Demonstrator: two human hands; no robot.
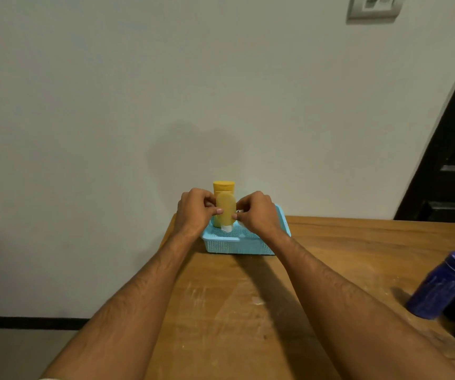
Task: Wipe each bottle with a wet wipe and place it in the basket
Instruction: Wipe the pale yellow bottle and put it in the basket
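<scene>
Two bare forearms reach across a wooden table (330, 242) to a small blue basket (237, 246) against the wall, where the left hand (193, 209) and right hand (257, 211) pinch a yellow tube (225, 208) from either side, fingers and thumbs curled onto its edges. The tube stands upright between the hands, white cap down, just over the basket floor, directly in front of a taller yellow bottle (223, 186) already in the basket. Both hands sit equally close, so lowering it looks like a short straight drop; blue bottles (440, 286) wait near the right arm, and no wipe is visible.
</scene>
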